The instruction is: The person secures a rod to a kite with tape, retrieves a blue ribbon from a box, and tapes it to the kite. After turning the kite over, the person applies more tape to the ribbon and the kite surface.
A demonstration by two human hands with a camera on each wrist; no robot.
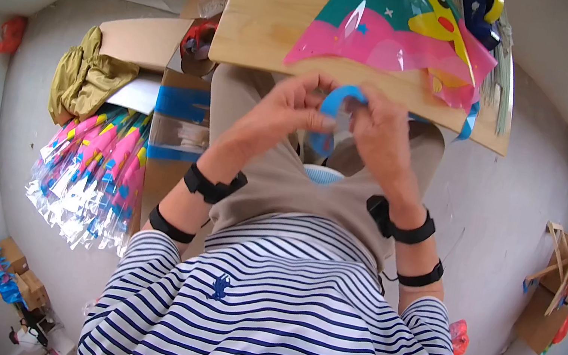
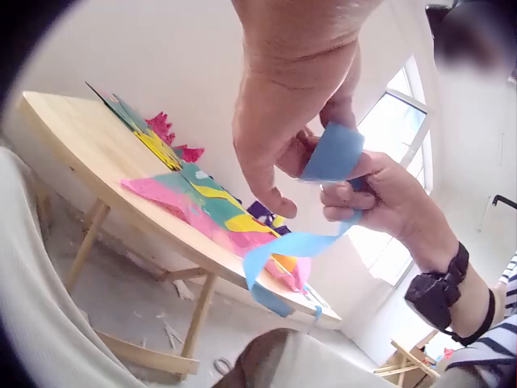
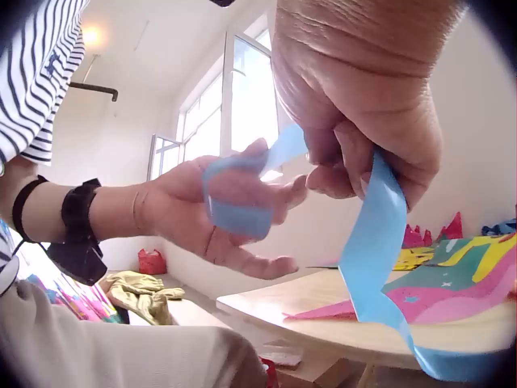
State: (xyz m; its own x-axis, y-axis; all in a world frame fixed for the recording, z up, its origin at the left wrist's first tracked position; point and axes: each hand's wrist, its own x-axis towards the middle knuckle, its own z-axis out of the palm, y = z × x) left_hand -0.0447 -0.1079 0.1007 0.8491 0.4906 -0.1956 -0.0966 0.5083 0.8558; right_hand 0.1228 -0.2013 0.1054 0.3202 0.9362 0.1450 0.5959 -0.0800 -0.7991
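Note:
A light blue ribbon (image 1: 344, 97) curves in a loop between the two hands, above the lap. My right hand (image 1: 386, 135) pinches the ribbon between thumb and fingers; from there a length hangs down in a twisted strip (image 3: 374, 242) in the right wrist view. Beside it, my left hand (image 1: 288, 111) has its fingers spread and fairly straight, and the ribbon loop crosses in front of its palm. In the left wrist view, the left hand (image 2: 295, 97) points downward with a ribbon band (image 2: 335, 153) at its fingers.
Ahead is a wooden table (image 1: 274, 16) bearing a pink, green and yellow printed plastic sheet (image 1: 369, 40). A navy object with a yellow roll (image 1: 492, 5) lies at its far right. To the left are a taped cardboard box (image 1: 181, 114), olive cloth (image 1: 92, 83) and bundled printed sheets (image 1: 92, 166).

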